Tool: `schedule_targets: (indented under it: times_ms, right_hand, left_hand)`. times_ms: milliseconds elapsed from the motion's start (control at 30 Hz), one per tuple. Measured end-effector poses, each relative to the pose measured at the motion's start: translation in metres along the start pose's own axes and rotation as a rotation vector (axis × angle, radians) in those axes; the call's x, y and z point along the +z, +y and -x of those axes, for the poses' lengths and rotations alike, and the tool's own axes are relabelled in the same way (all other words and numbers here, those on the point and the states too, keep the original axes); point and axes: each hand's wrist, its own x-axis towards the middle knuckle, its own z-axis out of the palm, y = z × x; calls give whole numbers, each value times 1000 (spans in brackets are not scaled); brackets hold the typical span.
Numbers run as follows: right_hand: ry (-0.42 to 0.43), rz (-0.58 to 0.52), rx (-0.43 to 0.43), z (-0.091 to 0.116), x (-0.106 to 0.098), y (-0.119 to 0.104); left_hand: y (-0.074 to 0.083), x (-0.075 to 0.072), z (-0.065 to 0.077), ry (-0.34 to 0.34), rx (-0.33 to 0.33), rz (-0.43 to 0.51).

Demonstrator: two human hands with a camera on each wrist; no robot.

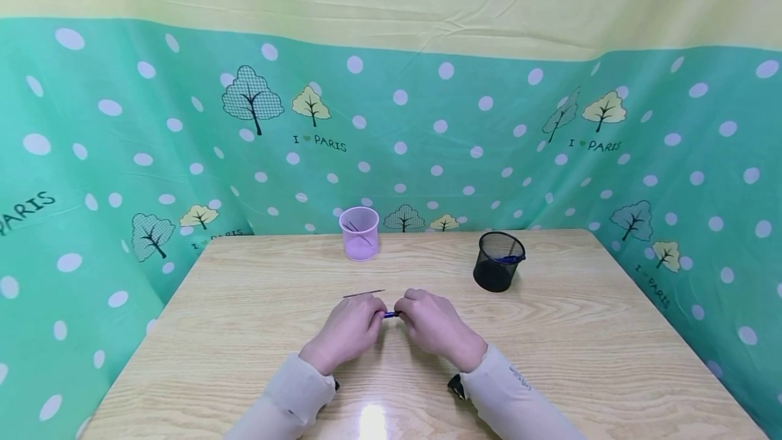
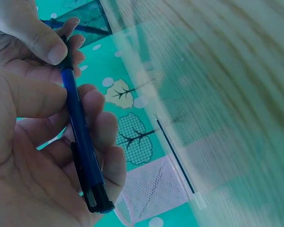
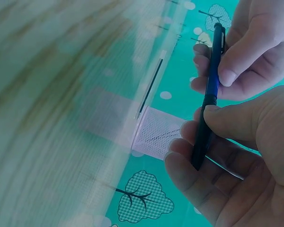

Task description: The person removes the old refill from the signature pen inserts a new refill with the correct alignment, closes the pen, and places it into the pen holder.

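Observation:
A blue pen with black ends and a black clip spans the space between both hands above the table. My left hand holds its blue barrel between thumb and fingers, on the clip side. At the other end my right hand pinches the black grip section. The two pen parts meet between the hands; whether they are screwed tight I cannot tell. A thin dark pen refill lies on the table just beyond the left hand, touched by neither hand.
Toward the back of the wooden table stands a purple mesh cup with thin dark sticks inside. Right of it is a black mesh cup holding a blue pen. A green dotted curtain hangs behind.

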Motion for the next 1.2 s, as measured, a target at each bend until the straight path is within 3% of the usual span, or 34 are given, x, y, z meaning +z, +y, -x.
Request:
schedule_targets:
  times_ms: [1200]
  right_hand:
    - [8,-7,-1,0,1,0]
  left_hand:
    - [1,-5,0,17,-11,37]
